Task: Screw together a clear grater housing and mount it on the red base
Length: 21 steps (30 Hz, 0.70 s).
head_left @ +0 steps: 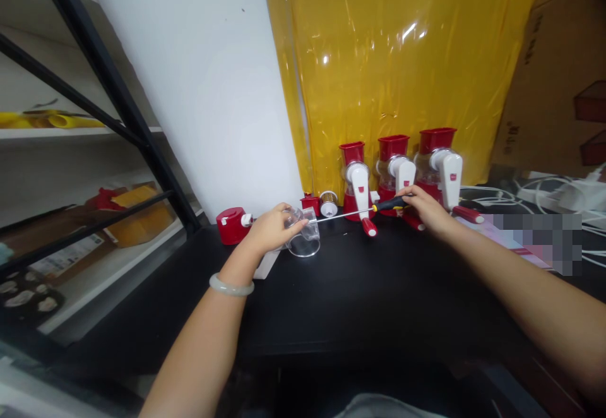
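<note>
Left hand (271, 232) has its grip clamped on the clear part (310, 227); right of that part, right hand (423, 208) grips the screwdriver (389, 204), tip at the part, seemingly needing steady alignment.

Container (304, 246), drum (328, 204) left of 3 grinders (394, 148); sheet (402, 58) behind grinders.

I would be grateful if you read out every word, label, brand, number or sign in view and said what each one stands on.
No text is readable.
Dark printing on the large cardboard box: too blurred.
Red badges on the three white crank arms: too small.
White label on the shelf box: too blurred.
Pink sheet: partly pixelated, nothing legible.
</note>
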Each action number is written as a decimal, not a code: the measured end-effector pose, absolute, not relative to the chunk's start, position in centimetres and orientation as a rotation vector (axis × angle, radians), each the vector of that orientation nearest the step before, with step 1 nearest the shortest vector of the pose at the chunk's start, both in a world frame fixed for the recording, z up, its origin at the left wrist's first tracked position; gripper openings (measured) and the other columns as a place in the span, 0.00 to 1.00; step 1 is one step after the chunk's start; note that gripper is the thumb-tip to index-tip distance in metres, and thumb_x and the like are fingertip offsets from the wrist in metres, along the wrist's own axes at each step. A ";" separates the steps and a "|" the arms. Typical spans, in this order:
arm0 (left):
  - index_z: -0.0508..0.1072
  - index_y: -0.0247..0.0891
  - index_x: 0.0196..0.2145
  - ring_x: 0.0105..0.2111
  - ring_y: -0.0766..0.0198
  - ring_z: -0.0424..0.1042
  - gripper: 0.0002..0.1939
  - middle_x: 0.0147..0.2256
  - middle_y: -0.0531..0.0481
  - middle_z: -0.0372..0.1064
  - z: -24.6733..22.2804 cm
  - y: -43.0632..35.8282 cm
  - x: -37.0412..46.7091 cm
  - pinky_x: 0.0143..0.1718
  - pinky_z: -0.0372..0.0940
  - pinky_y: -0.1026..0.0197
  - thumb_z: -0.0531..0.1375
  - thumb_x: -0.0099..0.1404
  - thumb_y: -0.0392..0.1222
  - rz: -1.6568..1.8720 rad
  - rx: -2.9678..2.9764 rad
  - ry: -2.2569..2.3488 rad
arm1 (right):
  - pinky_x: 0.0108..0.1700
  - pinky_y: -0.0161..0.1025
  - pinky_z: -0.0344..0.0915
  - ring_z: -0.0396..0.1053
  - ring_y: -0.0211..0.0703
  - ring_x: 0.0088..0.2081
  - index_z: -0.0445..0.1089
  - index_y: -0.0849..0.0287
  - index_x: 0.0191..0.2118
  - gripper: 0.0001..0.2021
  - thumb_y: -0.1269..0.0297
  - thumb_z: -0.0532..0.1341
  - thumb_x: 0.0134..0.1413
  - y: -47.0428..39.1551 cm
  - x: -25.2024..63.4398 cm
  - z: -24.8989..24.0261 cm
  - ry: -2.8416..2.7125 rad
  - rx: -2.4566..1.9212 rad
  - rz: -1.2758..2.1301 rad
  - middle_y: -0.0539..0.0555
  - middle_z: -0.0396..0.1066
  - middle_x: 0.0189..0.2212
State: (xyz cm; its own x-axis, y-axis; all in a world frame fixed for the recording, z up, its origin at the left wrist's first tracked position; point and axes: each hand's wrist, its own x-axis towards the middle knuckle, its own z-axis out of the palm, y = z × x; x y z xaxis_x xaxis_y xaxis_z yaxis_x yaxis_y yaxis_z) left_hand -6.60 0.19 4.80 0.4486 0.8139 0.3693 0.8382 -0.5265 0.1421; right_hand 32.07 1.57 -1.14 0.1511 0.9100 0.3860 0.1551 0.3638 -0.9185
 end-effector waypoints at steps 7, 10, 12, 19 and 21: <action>0.78 0.38 0.29 0.41 0.53 0.76 0.32 0.53 0.43 0.71 4.8 0.3 -6.7 0.46 0.70 0.48 0.52 0.71 0.68 -0.615 -2.623 -1.494 | 0.14 0.32 0.51 0.61 0.37 0.15 0.64 0.53 0.38 0.11 0.52 0.60 0.56 1.3 32.1 -1.1 -1.333 -1.134 0.817 0.47 0.69 0.20; 0.78 0.38 0.29 0.41 0.53 0.76 0.32 0.53 0.43 0.72 4.7 0.3 -6.7 0.46 0.70 0.48 0.51 0.71 0.68 -0.626 -2.622 -1.490 | 0.12 0.32 0.48 0.55 0.35 0.12 0.63 0.53 0.38 0.14 0.48 0.60 0.58 1.2 32.2 -1.1 -1.369 -1.148 0.806 0.46 0.68 0.20; 0.78 0.38 0.29 0.41 0.53 0.76 0.31 0.53 0.43 0.71 4.7 0.3 -6.7 0.45 0.70 0.48 0.52 0.71 0.67 -0.628 -2.622 -1.489 | 0.11 0.31 0.49 0.56 0.34 0.12 0.63 0.53 0.36 0.16 0.45 0.60 0.58 1.2 32.3 -1.2 -1.392 -1.151 0.784 0.46 0.68 0.19; 0.77 0.38 0.28 0.40 0.54 0.76 0.31 0.53 0.43 0.71 4.7 0.3 -6.7 0.44 0.69 0.49 0.52 0.71 0.66 -0.620 -2.618 -1.493 | 0.12 0.31 0.51 0.57 0.34 0.14 0.61 0.54 0.31 0.22 0.39 0.58 0.62 1.1 32.5 -1.1 -1.463 -1.178 0.718 0.47 0.66 0.18; 0.77 0.38 0.29 0.40 0.54 0.75 0.31 0.53 0.43 0.71 4.7 0.3 -6.7 0.44 0.69 0.49 0.52 0.71 0.67 -0.615 -2.617 -1.496 | 0.13 0.32 0.51 0.58 0.34 0.14 0.61 0.54 0.30 0.24 0.38 0.57 0.63 1.0 32.5 -1.1 -1.481 -1.204 0.684 0.48 0.66 0.17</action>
State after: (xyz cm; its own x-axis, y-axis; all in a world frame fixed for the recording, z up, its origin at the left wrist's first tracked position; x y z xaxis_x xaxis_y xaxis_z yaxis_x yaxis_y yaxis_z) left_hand -6.68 0.29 4.74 0.4477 0.8134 0.3715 0.8396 -0.5253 0.1385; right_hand 32.47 1.00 -1.05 0.0671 0.9279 0.3668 0.3219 0.3278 -0.8882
